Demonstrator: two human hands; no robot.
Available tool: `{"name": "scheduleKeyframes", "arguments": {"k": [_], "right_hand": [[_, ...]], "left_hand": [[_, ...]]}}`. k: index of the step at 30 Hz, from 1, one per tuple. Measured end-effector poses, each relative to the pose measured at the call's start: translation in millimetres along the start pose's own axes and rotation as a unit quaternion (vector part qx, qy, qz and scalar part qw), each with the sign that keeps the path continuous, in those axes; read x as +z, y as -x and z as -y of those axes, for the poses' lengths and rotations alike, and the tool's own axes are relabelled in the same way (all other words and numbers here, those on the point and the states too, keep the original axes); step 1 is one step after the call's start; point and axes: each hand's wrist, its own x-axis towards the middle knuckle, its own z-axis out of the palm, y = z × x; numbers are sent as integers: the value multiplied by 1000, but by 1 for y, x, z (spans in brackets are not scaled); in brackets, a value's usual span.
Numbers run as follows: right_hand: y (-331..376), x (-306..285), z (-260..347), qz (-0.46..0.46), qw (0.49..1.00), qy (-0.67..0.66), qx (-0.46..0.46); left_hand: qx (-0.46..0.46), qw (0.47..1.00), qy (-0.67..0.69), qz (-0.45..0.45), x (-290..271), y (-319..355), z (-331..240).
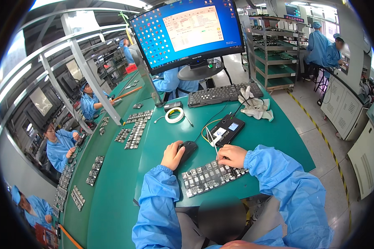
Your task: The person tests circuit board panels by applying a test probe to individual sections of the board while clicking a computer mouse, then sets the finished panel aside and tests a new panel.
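Note:
My left hand [172,155] is closed against the left side of a black computer mouse [188,150], its fingers curled at the mouse's edge. My right hand [232,156] pinches the end of a thin white cable [213,142] over a panel of small circuit boards [204,178] laid in rows. The fingertips sit at the panel's upper right edge, and whatever they touch there is partly hidden. Just beyond, a black handheld tester [226,130] with a small lit screen lies on the green mat, the cable running from its near end.
A monitor [191,31] stands behind a black keyboard [220,95]. White gloves [255,106] lie at the keyboard's right, a white cable roll [174,115] at its left. More board panels [138,130] lie on the left. Co-workers [60,145] sit along the line; a rack [276,54] stands behind.

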Motion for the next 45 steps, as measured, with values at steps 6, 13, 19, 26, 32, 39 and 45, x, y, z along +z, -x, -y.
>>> {"name": "scheduleKeyframes", "arguments": {"k": [6, 13, 19, 26, 32, 39, 45], "right_hand": [[1, 0, 0, 0, 1000, 4, -3], [1, -1, 1, -2, 1000, 10, -4], [1, 0, -1, 0, 1000, 7, -6], [1, 2, -3, 1, 1000, 1, -4], [0, 1, -1, 2, 1000, 0, -1], [1, 0, -1, 3, 1000, 3, 2], [1, 0, 0, 6, 1000, 8, 6]], "left_hand": [[-11, 1000, -3, 11, -1, 1, -3], [1, 1000, -2, -7, 0, 0, -2], [6, 1000, -5, -11, 1, 1, -1], [-17, 1000, -4, 22, -2, 0, -4], [-17, 1000, -4, 18, -3, 0, -4], [-11, 1000, -2, 12, -2, 0, -3], [-13, 1000, -2, 11, -1, 0, -2]]}}
